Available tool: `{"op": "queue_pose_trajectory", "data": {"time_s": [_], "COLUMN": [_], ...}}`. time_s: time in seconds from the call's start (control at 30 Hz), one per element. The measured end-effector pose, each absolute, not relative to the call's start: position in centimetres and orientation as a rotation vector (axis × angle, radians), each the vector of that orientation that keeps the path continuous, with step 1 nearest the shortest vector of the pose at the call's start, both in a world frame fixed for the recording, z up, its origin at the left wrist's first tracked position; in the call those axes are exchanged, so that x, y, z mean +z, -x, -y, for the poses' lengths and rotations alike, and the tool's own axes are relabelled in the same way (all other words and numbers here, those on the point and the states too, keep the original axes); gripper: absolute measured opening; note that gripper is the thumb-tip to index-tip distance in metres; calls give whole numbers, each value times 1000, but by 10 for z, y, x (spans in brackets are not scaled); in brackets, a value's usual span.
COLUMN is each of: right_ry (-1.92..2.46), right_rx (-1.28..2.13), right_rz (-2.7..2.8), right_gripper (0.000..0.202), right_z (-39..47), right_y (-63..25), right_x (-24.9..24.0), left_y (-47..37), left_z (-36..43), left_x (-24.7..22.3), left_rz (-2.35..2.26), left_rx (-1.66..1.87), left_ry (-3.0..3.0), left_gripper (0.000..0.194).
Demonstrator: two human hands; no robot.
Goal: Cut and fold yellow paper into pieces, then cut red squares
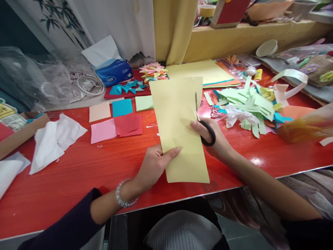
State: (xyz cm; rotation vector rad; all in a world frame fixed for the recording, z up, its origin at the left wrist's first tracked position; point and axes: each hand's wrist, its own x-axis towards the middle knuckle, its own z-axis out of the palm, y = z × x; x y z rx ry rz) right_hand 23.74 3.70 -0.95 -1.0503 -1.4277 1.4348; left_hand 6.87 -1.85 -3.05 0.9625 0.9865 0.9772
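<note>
Above the near edge of the red table (125, 156), the left hand (156, 161) pinched the yellow sheet (179, 114) beneath its thumb, while the right hand (217, 139) was closed about the black-handled scissors (213, 133) at the sheet's right edge. Farther off, at left, a cardboard box (26, 136) contained red paper (5, 132); beyond, a blue pack (113, 73) held white tissue (101, 50), protruding upward.

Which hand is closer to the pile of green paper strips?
Right. The right hand, holding scissors, is just short of the green strips; the left hand is farther off, gripping the yellow sheet.
</note>
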Motion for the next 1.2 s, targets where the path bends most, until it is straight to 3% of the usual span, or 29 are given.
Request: {"op": "queue_pose_trajectory", "data": {"time_s": [0.3,1.2], "right_ry": [1068,1136], "right_rx": [1403,1254], "right_rz": [1435,1426], "right_gripper": [40,42], "right_z": [-38,-38], "right_y": [-238,-240], "right_x": [-7,-2], "left_y": [-69,-75], "left_z": [22,31], "left_x": [-30,-28], "left_rz": [-998,-981], "left_rx": [941,856], "left_ry": [-971,-895], "left_gripper": [19,21]}}
